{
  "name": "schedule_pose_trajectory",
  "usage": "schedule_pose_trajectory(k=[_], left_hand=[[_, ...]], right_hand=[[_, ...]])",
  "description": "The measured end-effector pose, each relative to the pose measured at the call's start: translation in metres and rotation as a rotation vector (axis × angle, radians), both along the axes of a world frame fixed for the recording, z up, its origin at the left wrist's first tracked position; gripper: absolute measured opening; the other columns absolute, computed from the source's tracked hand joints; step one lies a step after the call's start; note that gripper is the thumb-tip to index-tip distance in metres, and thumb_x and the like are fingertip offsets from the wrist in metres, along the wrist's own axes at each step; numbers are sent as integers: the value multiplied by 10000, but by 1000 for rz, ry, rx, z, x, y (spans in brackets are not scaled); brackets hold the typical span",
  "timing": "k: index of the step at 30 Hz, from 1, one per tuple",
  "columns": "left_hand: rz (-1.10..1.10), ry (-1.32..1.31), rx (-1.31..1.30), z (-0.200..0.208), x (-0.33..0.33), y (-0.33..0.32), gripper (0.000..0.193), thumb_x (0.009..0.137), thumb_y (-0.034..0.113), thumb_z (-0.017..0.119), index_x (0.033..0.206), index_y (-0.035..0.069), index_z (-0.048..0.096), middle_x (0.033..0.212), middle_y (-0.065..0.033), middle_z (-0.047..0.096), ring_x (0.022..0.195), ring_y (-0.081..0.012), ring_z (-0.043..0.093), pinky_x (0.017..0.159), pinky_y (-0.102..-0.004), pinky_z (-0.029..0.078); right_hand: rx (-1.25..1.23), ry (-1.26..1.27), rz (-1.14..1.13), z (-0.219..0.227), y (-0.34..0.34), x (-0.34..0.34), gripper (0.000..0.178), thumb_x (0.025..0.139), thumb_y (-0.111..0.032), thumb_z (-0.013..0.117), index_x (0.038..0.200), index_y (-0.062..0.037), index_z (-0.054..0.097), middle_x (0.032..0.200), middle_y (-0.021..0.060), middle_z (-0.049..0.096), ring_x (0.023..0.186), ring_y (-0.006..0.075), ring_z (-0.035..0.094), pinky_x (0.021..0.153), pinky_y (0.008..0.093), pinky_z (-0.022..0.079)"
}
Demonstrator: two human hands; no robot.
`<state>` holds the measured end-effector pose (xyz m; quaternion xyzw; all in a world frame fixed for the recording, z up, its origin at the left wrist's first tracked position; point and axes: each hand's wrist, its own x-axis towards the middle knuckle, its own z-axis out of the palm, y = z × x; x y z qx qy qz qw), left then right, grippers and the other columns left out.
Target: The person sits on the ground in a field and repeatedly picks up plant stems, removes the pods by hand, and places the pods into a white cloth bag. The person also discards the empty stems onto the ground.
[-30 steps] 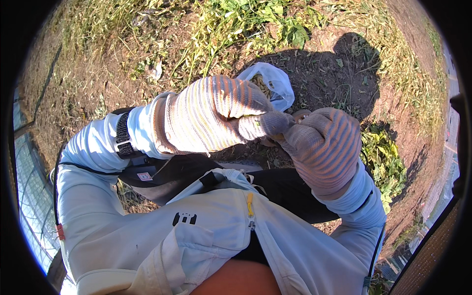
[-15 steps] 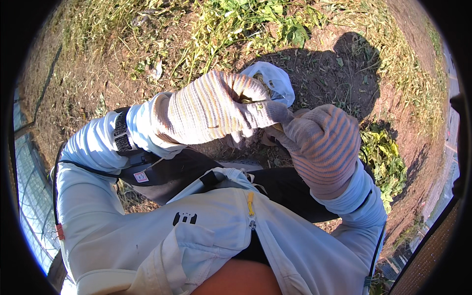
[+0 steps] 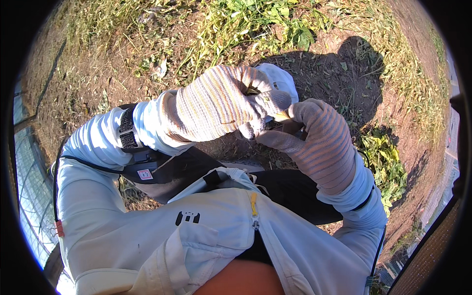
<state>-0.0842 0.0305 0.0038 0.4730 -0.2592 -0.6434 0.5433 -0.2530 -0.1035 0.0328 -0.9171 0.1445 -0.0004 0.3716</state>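
Item 1: yellow piece (image 3: 281, 116), small, qty 1 vis. Loc.: btwn the two gloved hands, in front of torso; just R of L hand's (image 3: 216, 103) fingertips, at R hand's (image 3: 327, 142) forefinger tip. R hand looks nearer. Long axis: approx. sideways, slight tilt; too little shows to be sure.

Item 2: L hand, striped knit glove. Fingers curled in, mostly closed; thin dark-greenish slivers (image 3: 252, 91) in the fold, apparently gripped. Points R, toward R hand.

Item 3: R hand, matching glove. Thumb & forefinger parted, gap btwn; other fingers bent. Forefinger seems to touch yellow piece; firm hold or not, can't tell.

Item 4: white plastic bag (image 3: 281, 81), on ground, just beyond the hands, partly behind L hand.

Item 5: leafy plants (image 3: 386, 160), on soil to R of R hand.

Hidden/unclear: bag's mouth & contents, covered by L hand; far end of yellow piece; R palm; full length of slivers; kind of yellow piece, too small to ID.
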Motion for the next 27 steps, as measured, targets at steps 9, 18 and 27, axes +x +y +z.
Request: schedule_pose_trajectory(k=[9,18,27], left_hand=[[-27,-129,-332,-6,2,-4,257,808,59,686,1052,12,621,1036,-62,577,924,-138,560,748,-235,458],[-148,-270,-326,-9,9,-8,232,844,174,688,1017,32,629,1010,-49,563,920,-147,550,779,-283,449],[-168,-454,11,-6,7,-10,265,933,321,587,1097,127,658,886,-37,683,787,-139,644,690,-266,514]], right_hand=[[280,93,-66,-13,4,2,343,722,-227,818,786,-18,554,714,71,602,636,154,616,563,281,486],[86,31,13,-10,5,1,321,751,-223,793,815,4,576,735,90,595,622,177,611,569,285,492],[170,19,-72,-25,-10,-3,300,863,-280,657,808,11,614,670,191,562,662,384,567,599,404,464]])
